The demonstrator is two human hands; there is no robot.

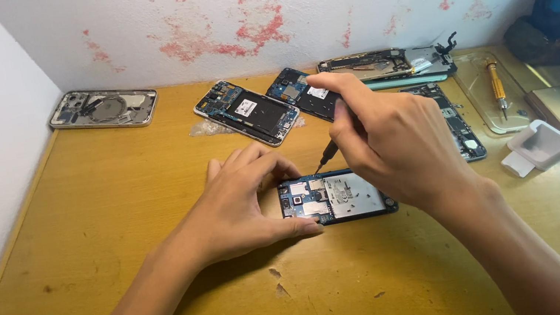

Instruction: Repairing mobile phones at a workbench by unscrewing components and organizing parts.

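An opened phone with its back cover off lies flat on the wooden table, showing a blue circuit board and a silver shield. My left hand grips its left end, thumb along the near edge and fingers over the far edge. My right hand holds a small black screwdriver upright, with the index finger on top. The tip touches the phone's upper edge near the board.
Several other dismantled phones lie along the back wall, one in the far left corner. A clear tray with an orange-handled screwdriver and a white plastic holder sit at the right. Walls close in at left and back.
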